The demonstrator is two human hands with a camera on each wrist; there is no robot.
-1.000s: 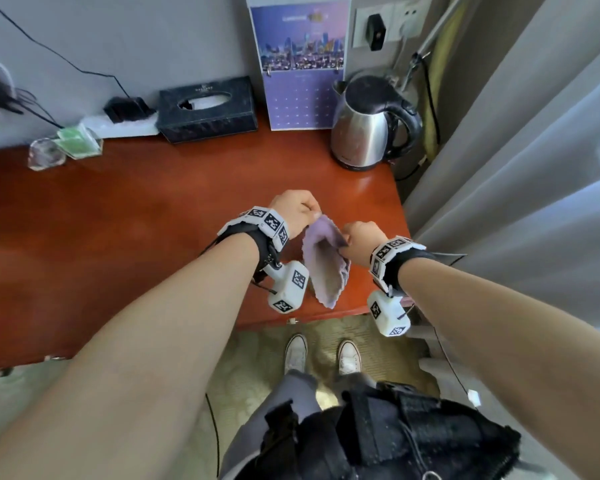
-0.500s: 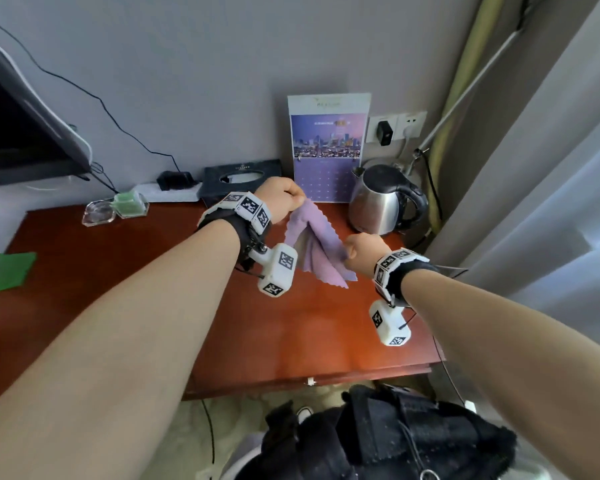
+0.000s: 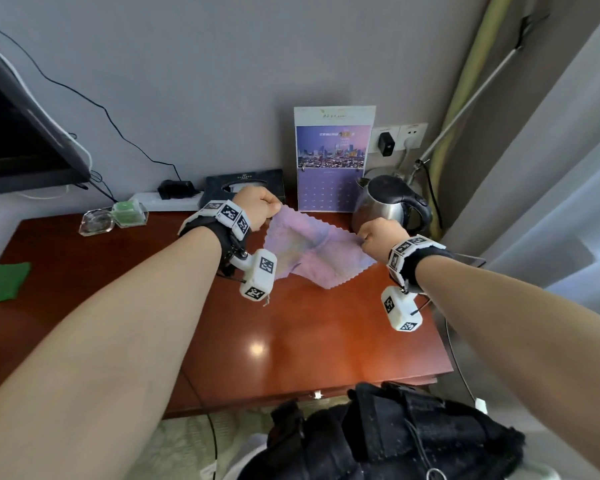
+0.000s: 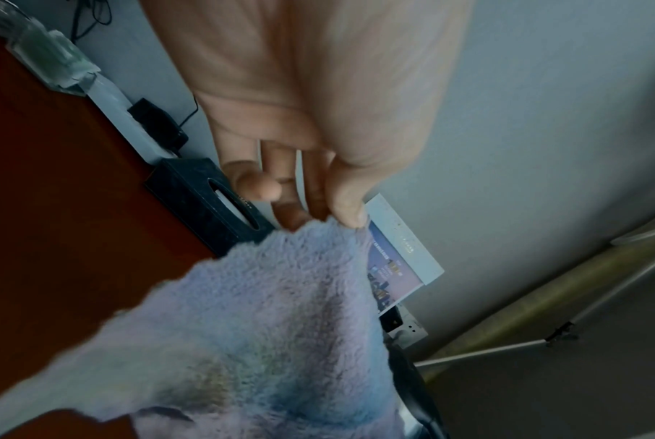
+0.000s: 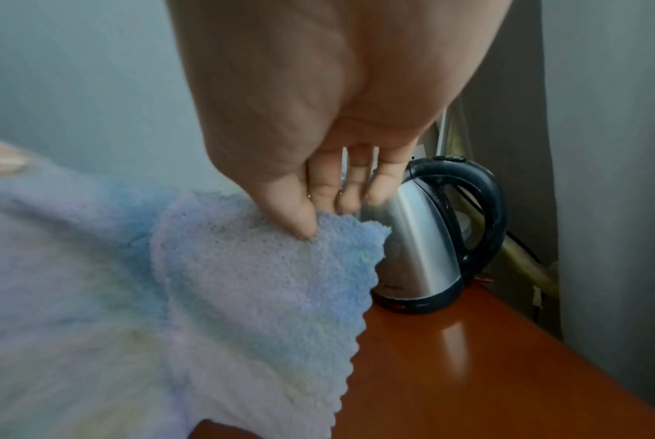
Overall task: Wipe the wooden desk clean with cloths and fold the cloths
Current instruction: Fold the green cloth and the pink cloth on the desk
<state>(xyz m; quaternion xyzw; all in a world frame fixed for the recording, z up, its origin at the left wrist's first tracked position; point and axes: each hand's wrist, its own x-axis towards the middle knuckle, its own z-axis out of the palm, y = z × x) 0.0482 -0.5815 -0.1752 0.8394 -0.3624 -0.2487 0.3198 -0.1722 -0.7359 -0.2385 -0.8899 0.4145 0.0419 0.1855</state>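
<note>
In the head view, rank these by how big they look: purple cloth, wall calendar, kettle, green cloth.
1. Purple cloth, spread between both hands
2. Wall calendar, close behind; the cloth hangs nearer the camera, so that gap is unsure
3. Kettle, partly hidden by the right hand
4. Green cloth, cut off at the frame edge

cloth [image 3: 312,251] above desk [image 3: 291,341], kettle [image 3: 392,202] right

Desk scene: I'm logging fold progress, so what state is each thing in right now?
purple cloth: spread open, held above the desk, not folded
left hand: pinches one cloth corner
right hand: pinches the opposite corner
green cloth: flat on the desk's left edge
kettle: upright, lid closed
desk: glossy
</note>
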